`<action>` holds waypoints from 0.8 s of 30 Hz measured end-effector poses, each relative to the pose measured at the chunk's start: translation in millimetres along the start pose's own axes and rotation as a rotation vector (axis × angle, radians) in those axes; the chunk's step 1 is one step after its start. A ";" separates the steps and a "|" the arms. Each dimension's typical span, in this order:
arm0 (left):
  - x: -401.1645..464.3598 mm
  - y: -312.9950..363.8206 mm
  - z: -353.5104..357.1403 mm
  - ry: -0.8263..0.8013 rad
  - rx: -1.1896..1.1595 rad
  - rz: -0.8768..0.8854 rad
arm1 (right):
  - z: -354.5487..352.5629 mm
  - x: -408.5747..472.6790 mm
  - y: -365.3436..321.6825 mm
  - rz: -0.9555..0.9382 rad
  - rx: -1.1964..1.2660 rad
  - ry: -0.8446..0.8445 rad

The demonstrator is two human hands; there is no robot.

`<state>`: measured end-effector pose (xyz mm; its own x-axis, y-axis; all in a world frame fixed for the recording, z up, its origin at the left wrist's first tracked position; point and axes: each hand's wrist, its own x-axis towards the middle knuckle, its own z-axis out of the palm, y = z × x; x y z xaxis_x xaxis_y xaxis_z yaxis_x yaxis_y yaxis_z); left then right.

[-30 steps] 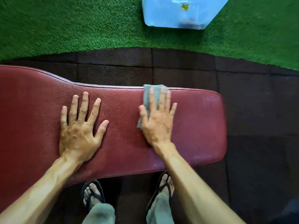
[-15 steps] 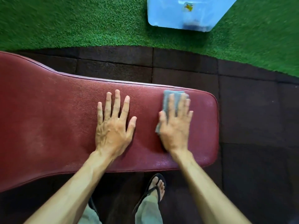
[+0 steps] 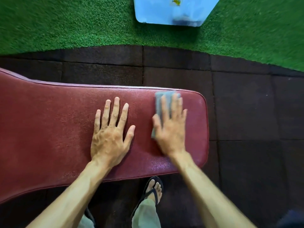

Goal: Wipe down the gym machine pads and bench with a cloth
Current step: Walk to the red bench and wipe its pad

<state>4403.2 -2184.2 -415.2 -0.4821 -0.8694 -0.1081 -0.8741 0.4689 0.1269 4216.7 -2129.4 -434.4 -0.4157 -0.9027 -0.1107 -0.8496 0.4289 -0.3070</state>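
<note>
The red padded bench (image 3: 49, 129) ran across the floor in front of the person, its rounded end off to their right, standing on dark rubber floor tiles (image 3: 246, 104) that gave way farther out to a strip of green artificial turf (image 3: 65, 22). On the turf, beyond the bench end, sat a pale blue plastic container (image 3: 172, 12), cut off by the top of the view; nothing lay on the bench pad itself to get in the way of either hand. Below the near edge of the bench one foot in a black flip-flop (image 3: 153, 191) showed on the tiles, with light trouser legs beside it. The left hand (image 3: 110, 134) lay flat on the pad with fingers spread wide and straight — holding nothing, just palm-down on the vinyl. The right hand (image 3: 171, 129), blurred, was also flat and open, fingers extended, pressing a folded grey cloth (image 3: 158, 109) against the pad near the bench's right end; the cloth poked out past the fingertips and along the thumb side, pinned under the palm rather than gripped in a fist. The container carried a small yellow sticker (image 3: 177, 0) with dark lettering — too small and cropped to read.
</note>
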 end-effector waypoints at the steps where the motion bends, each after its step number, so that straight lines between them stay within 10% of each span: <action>1: 0.1 0.6 -0.8 0.000 -0.007 -0.001 | 0.2 -27.5 -4.9 -0.105 0.004 -0.058; 11: 1.2 -0.5 0.8 0.005 -0.003 -0.014 | -16.8 -1.3 56.3 0.237 0.011 -0.030; 16: -0.6 0.3 0.5 0.007 -0.008 -0.010 | -3.0 -50.0 -8.9 -0.092 0.050 -0.111; 24: -0.5 -1.0 2.2 0.031 -0.041 -0.001 | -3.7 -61.8 0.6 -0.117 0.005 -0.125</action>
<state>4404.2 -2183.9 -417.5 -0.4787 -0.8745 -0.0776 -0.8710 0.4620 0.1671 4240.6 -2073.2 -424.3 -0.2698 -0.9439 -0.1905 -0.8883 0.3203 -0.3290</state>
